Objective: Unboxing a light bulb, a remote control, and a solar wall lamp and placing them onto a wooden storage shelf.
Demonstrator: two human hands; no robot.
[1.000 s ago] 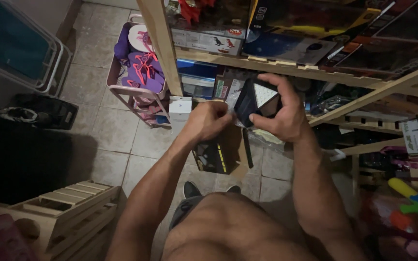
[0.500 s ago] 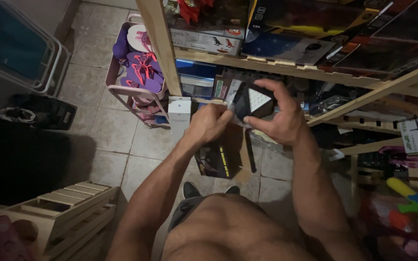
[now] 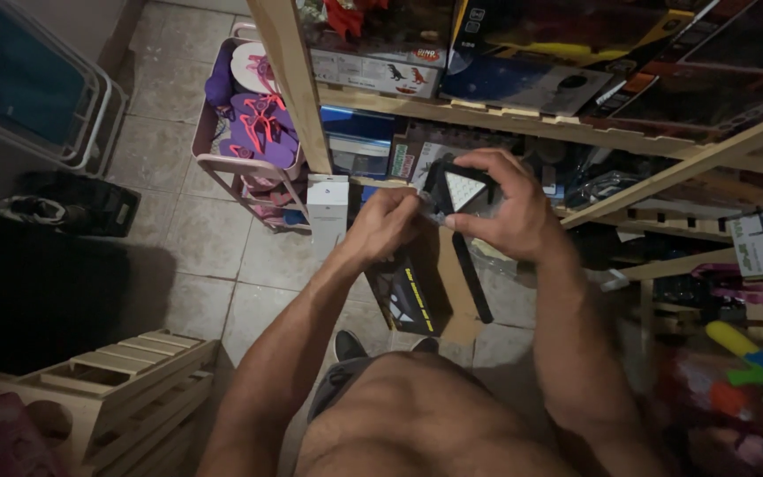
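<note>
We grip a small black box [image 3: 457,190] in our right hand [image 3: 509,216], fingers wrapped around it; our left hand [image 3: 390,225] pinches its lower-left corner. Wooden shelf [image 3: 523,124] sits just beyond.

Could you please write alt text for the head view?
Both hands, left hand and right hand, hold a small dark box in front of wooden shelves packed with boxes. A rack of purple sandals stands left.
</note>
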